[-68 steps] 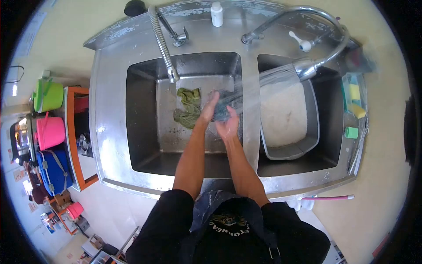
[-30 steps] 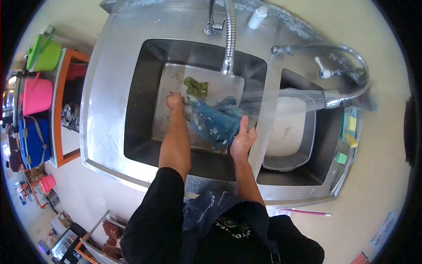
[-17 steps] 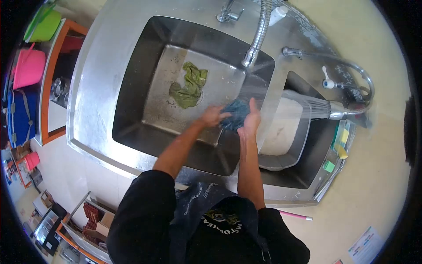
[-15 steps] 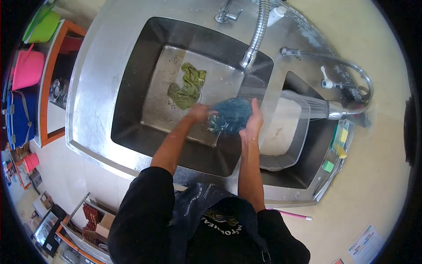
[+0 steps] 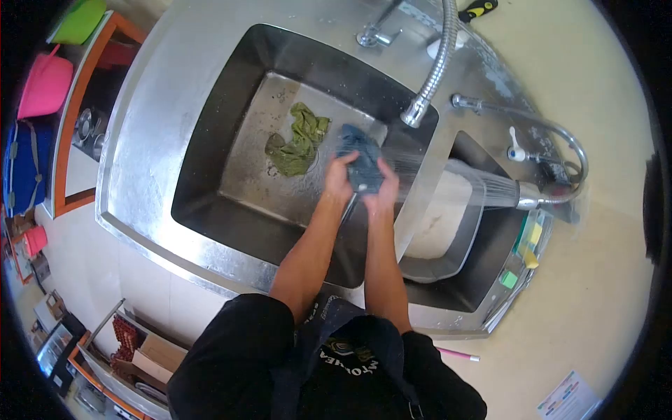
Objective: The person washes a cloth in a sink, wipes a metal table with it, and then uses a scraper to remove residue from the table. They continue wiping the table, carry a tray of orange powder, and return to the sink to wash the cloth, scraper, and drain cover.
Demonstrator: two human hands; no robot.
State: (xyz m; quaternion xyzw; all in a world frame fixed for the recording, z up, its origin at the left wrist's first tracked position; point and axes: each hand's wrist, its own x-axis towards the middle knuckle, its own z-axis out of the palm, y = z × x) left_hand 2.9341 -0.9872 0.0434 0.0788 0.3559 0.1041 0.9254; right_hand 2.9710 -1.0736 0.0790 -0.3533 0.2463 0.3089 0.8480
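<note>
Over the larger sink basin, my left hand (image 5: 338, 177) and my right hand (image 5: 384, 187) are closed around a wet blue cloth (image 5: 362, 142), one on each side. The cloth is bunched between them. Water from the spray nozzle (image 5: 530, 195) on the right streams left across the smaller basin to my hands. Beyond my left hand, a crumpled olive-green cloth (image 5: 304, 140) lies on the floor of the basin (image 5: 260, 183), near the drain.
A plastic tub (image 5: 448, 259) of whitish liquid stands in the smaller basin under the spray. A flexible steel faucet (image 5: 439, 66) hangs over the divider. Sponges (image 5: 530, 245) lie at the right rim. A pink tub (image 5: 46, 85) sits on a shelf at left.
My hands have drawn closer together, and the blue cloth has gone from spread out to bunched. White bits visible on it before hardly show now. The view has shifted slightly.
</note>
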